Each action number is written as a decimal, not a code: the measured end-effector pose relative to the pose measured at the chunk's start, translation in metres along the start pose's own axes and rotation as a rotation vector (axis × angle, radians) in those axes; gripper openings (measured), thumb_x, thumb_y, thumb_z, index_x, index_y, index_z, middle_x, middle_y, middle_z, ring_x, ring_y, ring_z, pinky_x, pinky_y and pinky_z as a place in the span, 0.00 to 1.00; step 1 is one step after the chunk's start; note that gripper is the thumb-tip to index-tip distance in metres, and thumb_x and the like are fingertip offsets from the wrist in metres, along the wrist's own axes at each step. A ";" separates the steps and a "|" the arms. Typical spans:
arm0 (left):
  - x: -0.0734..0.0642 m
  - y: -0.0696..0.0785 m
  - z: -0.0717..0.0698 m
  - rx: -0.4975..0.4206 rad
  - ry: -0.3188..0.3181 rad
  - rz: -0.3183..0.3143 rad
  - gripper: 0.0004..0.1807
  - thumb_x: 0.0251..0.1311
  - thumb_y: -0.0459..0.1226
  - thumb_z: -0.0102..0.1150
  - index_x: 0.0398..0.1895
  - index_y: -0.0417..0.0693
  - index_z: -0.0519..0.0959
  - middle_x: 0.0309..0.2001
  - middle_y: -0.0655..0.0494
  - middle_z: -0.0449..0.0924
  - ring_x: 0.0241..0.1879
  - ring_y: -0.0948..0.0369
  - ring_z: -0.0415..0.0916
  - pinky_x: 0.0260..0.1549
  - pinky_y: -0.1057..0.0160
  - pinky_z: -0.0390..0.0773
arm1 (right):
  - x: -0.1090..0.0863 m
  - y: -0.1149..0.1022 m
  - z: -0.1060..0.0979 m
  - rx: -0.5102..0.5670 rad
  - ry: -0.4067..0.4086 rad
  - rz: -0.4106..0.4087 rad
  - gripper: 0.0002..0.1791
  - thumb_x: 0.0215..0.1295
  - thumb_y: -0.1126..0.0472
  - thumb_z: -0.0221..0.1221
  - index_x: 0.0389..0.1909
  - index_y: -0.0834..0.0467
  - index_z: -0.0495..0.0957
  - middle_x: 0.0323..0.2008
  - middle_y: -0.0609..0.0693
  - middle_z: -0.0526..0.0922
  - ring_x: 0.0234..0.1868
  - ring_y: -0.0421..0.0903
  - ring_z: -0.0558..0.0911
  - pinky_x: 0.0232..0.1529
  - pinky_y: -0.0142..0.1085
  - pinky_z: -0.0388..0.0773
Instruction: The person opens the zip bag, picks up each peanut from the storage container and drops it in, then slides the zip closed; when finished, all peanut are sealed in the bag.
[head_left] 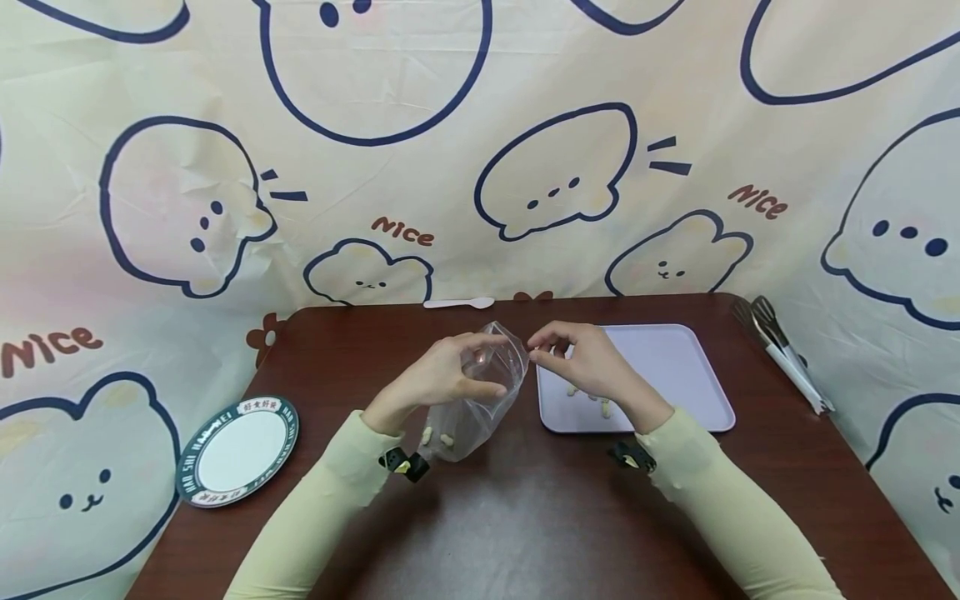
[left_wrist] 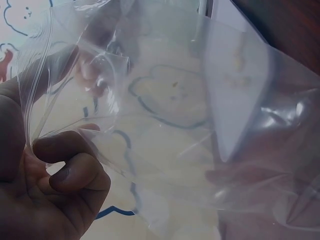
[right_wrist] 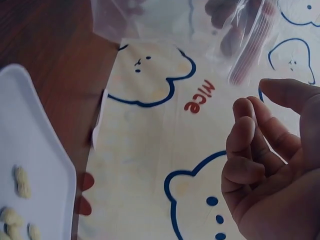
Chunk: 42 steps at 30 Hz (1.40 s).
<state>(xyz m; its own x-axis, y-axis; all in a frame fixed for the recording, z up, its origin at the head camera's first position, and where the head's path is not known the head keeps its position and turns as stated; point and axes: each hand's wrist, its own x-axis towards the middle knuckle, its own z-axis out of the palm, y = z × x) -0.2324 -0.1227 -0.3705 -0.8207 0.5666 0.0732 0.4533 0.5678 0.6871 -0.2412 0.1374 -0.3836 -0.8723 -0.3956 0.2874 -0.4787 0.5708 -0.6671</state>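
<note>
A clear zip-lock bag [head_left: 480, 421] hangs from my left hand [head_left: 450, 371], which grips it near the open mouth, with the curled fingers [left_wrist: 75, 172] at the zip edge. Two peanuts [head_left: 447, 440] lie low in the bag. Close to the bag's mouth is my right hand [head_left: 588, 358], its fingers loosely bent. A gap shows between its thumb and fingers in the right wrist view, with nothing seen in it. Below and beside that hand, several peanuts [right_wrist: 22, 182] lie on the pale lilac tray [head_left: 660, 367].
A round green-rimmed plate [head_left: 288, 425] lies at the table's left edge. Along the back edge is a white plastic spoon [head_left: 459, 303]. Kitchen utensils with white handles [head_left: 798, 379], one a whisk, lie at the right edge. A printed cloth [head_left: 555, 67] hangs behind the brown table [head_left: 487, 533].
</note>
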 end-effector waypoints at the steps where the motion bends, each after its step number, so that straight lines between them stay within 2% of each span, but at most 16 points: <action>1: 0.000 0.000 0.000 0.001 0.001 0.000 0.39 0.51 0.48 0.75 0.69 0.55 0.72 0.65 0.55 0.75 0.58 0.55 0.76 0.51 0.54 0.77 | 0.000 0.002 -0.001 -0.002 0.010 0.003 0.06 0.65 0.53 0.65 0.41 0.48 0.85 0.31 0.42 0.83 0.32 0.42 0.78 0.26 0.35 0.75; 6: 0.000 0.002 -0.002 -0.003 -0.007 -0.011 0.40 0.52 0.49 0.74 0.69 0.56 0.71 0.65 0.53 0.75 0.56 0.55 0.75 0.48 0.56 0.76 | 0.001 0.017 -0.007 -0.013 0.028 0.027 0.07 0.65 0.54 0.65 0.41 0.50 0.85 0.31 0.43 0.84 0.33 0.42 0.79 0.32 0.36 0.75; 12: -0.001 0.002 -0.002 -0.010 -0.011 -0.021 0.40 0.52 0.48 0.74 0.70 0.56 0.71 0.65 0.52 0.75 0.52 0.55 0.74 0.43 0.58 0.75 | 0.000 0.042 -0.006 -0.050 -0.001 0.066 0.06 0.64 0.55 0.65 0.39 0.51 0.86 0.31 0.45 0.85 0.33 0.43 0.78 0.33 0.36 0.74; 21: -0.002 0.002 -0.002 -0.020 -0.016 -0.013 0.40 0.52 0.48 0.75 0.70 0.54 0.71 0.65 0.53 0.76 0.51 0.55 0.74 0.40 0.59 0.74 | -0.003 0.079 0.003 -0.122 -0.140 0.096 0.08 0.61 0.58 0.66 0.39 0.54 0.86 0.32 0.44 0.86 0.32 0.41 0.77 0.34 0.35 0.72; 24: -0.002 0.002 -0.002 -0.024 -0.019 -0.016 0.40 0.52 0.48 0.75 0.70 0.54 0.71 0.60 0.53 0.77 0.47 0.56 0.74 0.37 0.61 0.74 | -0.003 0.088 0.006 -0.127 -0.191 0.118 0.09 0.60 0.58 0.67 0.40 0.55 0.86 0.34 0.45 0.86 0.33 0.43 0.77 0.35 0.36 0.72; 29: -0.002 0.001 -0.002 -0.034 -0.027 -0.004 0.40 0.53 0.47 0.74 0.70 0.52 0.71 0.51 0.50 0.78 0.33 0.57 0.70 0.29 0.63 0.70 | -0.003 0.099 0.011 -0.130 -0.237 0.152 0.10 0.58 0.60 0.67 0.41 0.55 0.86 0.37 0.47 0.88 0.36 0.44 0.79 0.38 0.37 0.73; 36: -0.002 0.001 -0.003 -0.037 -0.033 0.010 0.40 0.53 0.47 0.74 0.70 0.50 0.70 0.61 0.49 0.77 0.34 0.59 0.70 0.27 0.65 0.69 | -0.004 0.113 0.019 -0.144 -0.287 0.201 0.08 0.56 0.62 0.68 0.38 0.53 0.86 0.39 0.46 0.88 0.33 0.42 0.79 0.33 0.35 0.75; 39: -0.003 0.001 -0.003 -0.030 -0.029 0.013 0.40 0.53 0.48 0.74 0.70 0.51 0.71 0.56 0.49 0.78 0.32 0.59 0.69 0.27 0.65 0.68 | -0.003 0.115 0.021 -0.171 -0.291 0.207 0.08 0.56 0.64 0.68 0.36 0.52 0.86 0.38 0.46 0.88 0.33 0.42 0.79 0.32 0.35 0.75; 42: -0.003 0.000 -0.003 -0.022 -0.022 0.015 0.40 0.53 0.48 0.74 0.70 0.51 0.71 0.53 0.50 0.78 0.33 0.60 0.68 0.27 0.64 0.68 | -0.003 0.116 0.023 -0.206 -0.289 0.212 0.08 0.55 0.66 0.68 0.34 0.51 0.86 0.36 0.45 0.88 0.35 0.43 0.79 0.35 0.35 0.75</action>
<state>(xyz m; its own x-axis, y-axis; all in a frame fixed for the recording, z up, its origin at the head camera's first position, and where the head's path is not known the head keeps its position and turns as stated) -0.2309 -0.1256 -0.3685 -0.8057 0.5884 0.0676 0.4576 0.5459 0.7018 -0.2920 0.1881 -0.4772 -0.9040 -0.4224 -0.0661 -0.3266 0.7821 -0.5307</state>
